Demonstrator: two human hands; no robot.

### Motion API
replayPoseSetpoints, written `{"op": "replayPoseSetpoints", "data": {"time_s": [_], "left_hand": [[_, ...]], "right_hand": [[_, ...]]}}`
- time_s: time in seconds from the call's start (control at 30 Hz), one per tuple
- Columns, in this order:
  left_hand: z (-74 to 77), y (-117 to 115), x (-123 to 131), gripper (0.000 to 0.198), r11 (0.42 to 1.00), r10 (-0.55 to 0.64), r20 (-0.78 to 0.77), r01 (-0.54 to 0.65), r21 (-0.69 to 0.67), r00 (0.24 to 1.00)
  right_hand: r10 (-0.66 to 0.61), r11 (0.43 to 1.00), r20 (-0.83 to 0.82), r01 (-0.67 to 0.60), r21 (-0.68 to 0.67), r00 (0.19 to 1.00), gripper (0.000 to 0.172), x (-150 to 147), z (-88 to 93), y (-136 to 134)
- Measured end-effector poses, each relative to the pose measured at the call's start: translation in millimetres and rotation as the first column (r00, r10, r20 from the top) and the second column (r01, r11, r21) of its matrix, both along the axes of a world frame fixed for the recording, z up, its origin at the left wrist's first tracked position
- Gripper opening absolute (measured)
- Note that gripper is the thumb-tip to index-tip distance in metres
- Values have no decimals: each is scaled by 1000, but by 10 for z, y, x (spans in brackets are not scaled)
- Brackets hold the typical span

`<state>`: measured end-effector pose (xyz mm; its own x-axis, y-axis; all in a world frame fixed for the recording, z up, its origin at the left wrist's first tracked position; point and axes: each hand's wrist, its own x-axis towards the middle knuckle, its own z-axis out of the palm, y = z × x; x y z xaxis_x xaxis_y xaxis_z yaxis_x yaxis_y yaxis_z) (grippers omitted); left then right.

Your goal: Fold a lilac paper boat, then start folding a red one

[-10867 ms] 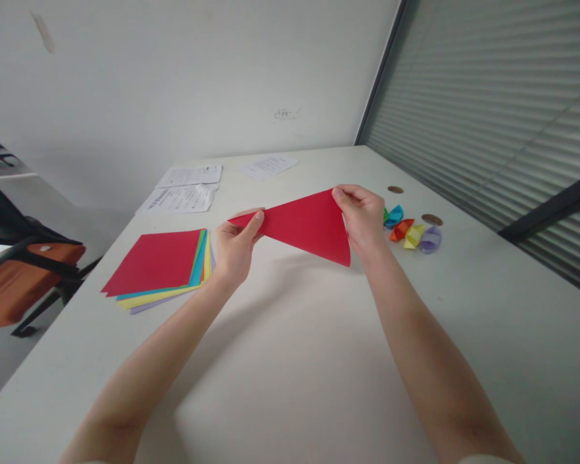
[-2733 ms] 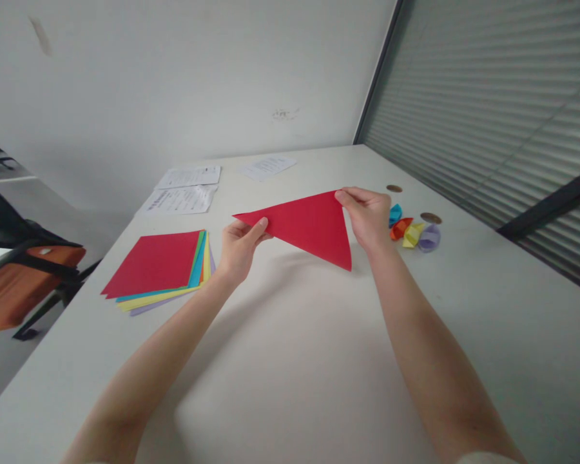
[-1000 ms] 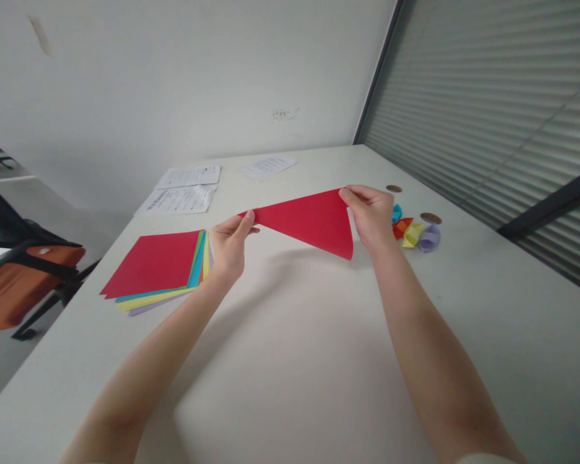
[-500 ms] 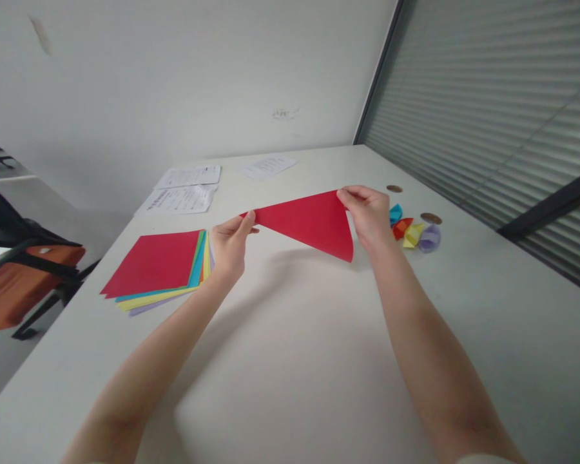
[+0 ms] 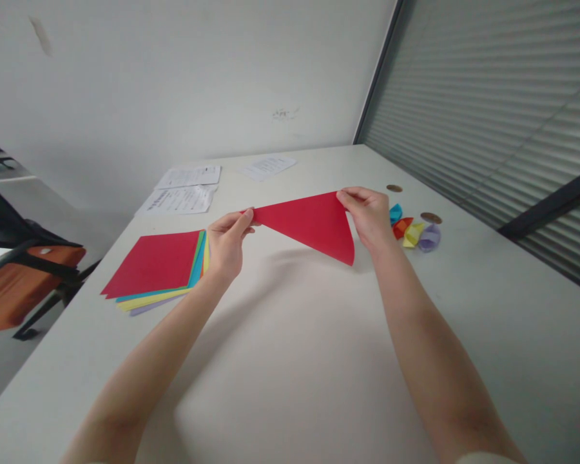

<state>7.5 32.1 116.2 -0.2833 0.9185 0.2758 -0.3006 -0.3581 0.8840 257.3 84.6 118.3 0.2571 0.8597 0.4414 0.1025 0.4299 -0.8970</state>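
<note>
A red paper folded into a triangle (image 5: 309,223) is held up above the white table (image 5: 290,348). My left hand (image 5: 226,245) pinches its left tip between thumb and fingers. My right hand (image 5: 368,216) grips its upper right corner. The triangle's lower point hangs down toward the table, below my right hand. A stack of coloured paper squares (image 5: 160,268) with a red sheet on top lies on the table just left of my left hand.
Several small folded paper pieces (image 5: 414,231) in blue, orange, yellow and purple lie right of my right hand. Printed sheets (image 5: 182,194) rest at the table's far side. Slatted blinds (image 5: 488,109) run along the right; an orange chair (image 5: 14,283) stands at left.
Both hands keep hold of the red triangle. My left hand has shifted a little left and re-pinched the tip with the thumb on top; the paper tilted slightly.
</note>
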Motion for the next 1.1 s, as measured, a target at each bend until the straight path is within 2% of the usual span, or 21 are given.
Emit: {"op": "replayPoseSetpoints", "data": {"time_s": [0.43,0.63,0.73,0.93,1.0,1.1], "left_hand": [[-4,8,-59,18,1000,-30,-51,30,8,998],[24,-16,-65,26,989,-147,-16,148,31,989],[22,3,-68,31,985,-164,35,161,60,986],[-4,66,-114,31,994,-49,-25,51,92,998],[-6,63,-128,29,983,33,-107,-13,184,994],[-3,35,-134,26,934,156,-233,-67,350,960]], "right_hand": [[28,1000,51,-29,7,998,18,81,-32,40],[5,1000,48,-6,23,999,17,92,-25,38],[-7,1000,44,6,31,999,18,79,11,10],[-40,997,96,33,74,995,16,47,86,-55],[-41,996,102,33,84,994,15,44,93,-61],[-33,996,95,25,89,995,14,59,81,-49]]}}
